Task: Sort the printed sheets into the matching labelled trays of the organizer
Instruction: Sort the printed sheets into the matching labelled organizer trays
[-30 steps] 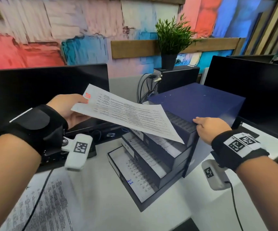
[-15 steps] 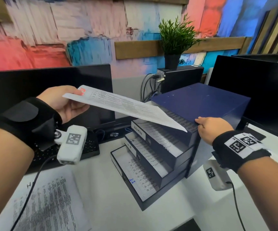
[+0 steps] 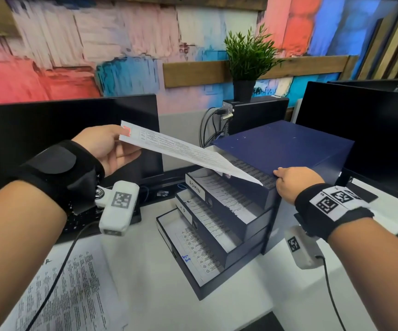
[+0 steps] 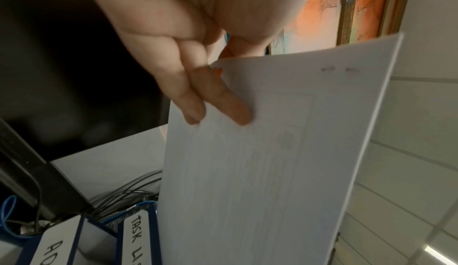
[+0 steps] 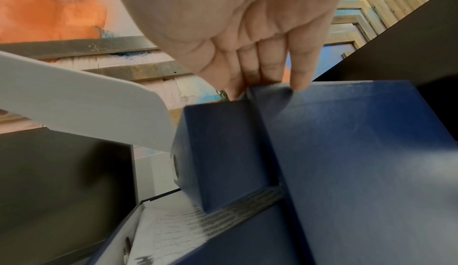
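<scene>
A person is sitting at a white desk [image 3: 145, 271] and filing a printed sheet [image 3: 188, 151] into a dark blue organizer [image 3: 288, 149] with stepped, pull-out trays. The left hand [image 3: 107, 149] is pinching the sheet by its near corner, thumb on top and fingers [image 4: 218, 97] pressed flat beneath it. Over the last second the sheet has been tipping from a broad, face-up tilt to a shallow, nearly edge-on slant, and its far corner has been dropping toward the open mouth of the top tray [image 3: 253, 170]. That corner is now hovering just over the printed pages already lying in the tray, close beside the right hand [image 3: 296, 182].

The right hand is staying where it was, gripping the front right corner of the organizer with fingers curled over the top edge, apparently steadying the unit. The left wrist view is showing a label reading "TASK LI…" on this upper tray. Lower trays are marked "ADMIN" [image 3: 195, 187] and "H R" [image 3: 183, 207], and the bottom tray [image 3: 193, 254] bears a small blue handwritten mark.

The flattening suggests the sheet is lining up to slide into the top tray; it is not yet resting inside. More printed sheets [image 3: 66, 290] are lying on the desk at lower left, likely awaiting sorting.
</scene>
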The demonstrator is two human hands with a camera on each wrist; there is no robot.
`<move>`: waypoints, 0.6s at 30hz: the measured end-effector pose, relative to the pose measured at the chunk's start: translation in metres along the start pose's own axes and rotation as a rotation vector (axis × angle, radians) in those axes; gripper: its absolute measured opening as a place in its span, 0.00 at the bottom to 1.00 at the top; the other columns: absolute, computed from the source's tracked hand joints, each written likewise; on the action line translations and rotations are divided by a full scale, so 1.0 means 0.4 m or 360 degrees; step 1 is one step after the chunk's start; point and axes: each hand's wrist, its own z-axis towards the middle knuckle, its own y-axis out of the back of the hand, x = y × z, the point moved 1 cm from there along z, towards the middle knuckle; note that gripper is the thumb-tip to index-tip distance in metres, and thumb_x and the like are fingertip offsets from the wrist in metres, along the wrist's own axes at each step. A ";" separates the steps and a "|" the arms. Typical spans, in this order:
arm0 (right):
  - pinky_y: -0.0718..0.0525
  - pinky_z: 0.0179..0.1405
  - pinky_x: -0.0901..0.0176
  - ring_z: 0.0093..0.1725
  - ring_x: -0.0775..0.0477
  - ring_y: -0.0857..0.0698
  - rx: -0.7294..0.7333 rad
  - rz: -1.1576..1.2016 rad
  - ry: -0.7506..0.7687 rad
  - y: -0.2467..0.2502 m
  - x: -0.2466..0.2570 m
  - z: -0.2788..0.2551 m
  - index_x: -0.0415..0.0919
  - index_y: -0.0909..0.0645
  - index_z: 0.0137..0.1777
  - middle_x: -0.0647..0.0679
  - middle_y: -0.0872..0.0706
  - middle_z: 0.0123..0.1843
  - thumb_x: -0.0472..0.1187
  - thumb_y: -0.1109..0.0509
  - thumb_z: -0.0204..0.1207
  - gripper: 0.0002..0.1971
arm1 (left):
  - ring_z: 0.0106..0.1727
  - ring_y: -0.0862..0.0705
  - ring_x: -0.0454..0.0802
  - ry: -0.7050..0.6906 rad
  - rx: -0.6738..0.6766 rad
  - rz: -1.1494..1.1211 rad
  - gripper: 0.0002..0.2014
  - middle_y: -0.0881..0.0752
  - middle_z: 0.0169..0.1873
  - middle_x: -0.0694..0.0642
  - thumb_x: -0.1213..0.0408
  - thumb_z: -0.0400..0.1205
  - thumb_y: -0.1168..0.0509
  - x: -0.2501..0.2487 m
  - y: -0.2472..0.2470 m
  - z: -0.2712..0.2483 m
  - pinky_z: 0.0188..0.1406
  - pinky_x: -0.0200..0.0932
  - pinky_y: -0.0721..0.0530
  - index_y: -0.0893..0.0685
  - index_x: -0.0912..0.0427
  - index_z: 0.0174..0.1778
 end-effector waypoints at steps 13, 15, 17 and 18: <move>0.25 0.68 0.50 0.69 0.40 0.23 -0.0027 0.0028 -0.0004 -0.004 -0.004 0.009 0.41 0.24 0.69 0.44 0.22 0.72 0.37 0.46 0.80 0.19 | 0.35 0.09 0.46 -0.0018 -0.0004 -0.0003 0.15 0.08 0.39 0.56 0.72 0.86 0.47 0.066 -0.097 0.045 0.37 0.39 0.15 0.25 0.64 0.67; 0.24 0.67 0.50 0.68 0.39 0.22 -0.0027 0.0020 0.0002 -0.003 -0.005 0.010 0.40 0.23 0.68 0.44 0.21 0.71 0.37 0.46 0.80 0.19 | 0.37 0.09 0.50 -0.0073 -0.0086 0.0003 0.18 0.12 0.50 0.62 0.75 0.84 0.45 0.086 -0.120 0.053 0.37 0.41 0.14 0.30 0.60 0.70; 0.23 0.65 0.51 0.67 0.39 0.22 -0.0023 -0.0005 0.0016 0.000 -0.004 0.010 0.40 0.23 0.67 0.43 0.21 0.70 0.37 0.46 0.81 0.18 | 0.37 0.12 0.53 -0.0156 -0.0157 0.0084 0.22 0.18 0.53 0.64 0.78 0.82 0.44 0.111 -0.143 0.058 0.34 0.44 0.14 0.33 0.52 0.68; 0.23 0.65 0.51 0.67 0.39 0.22 -0.0021 -0.0020 0.0027 -0.001 -0.004 0.010 0.40 0.24 0.67 0.43 0.21 0.70 0.37 0.47 0.81 0.18 | 0.35 0.14 0.51 -0.0195 -0.0132 0.0169 0.19 0.19 0.52 0.64 0.79 0.82 0.44 0.124 -0.159 0.059 0.30 0.42 0.15 0.31 0.52 0.62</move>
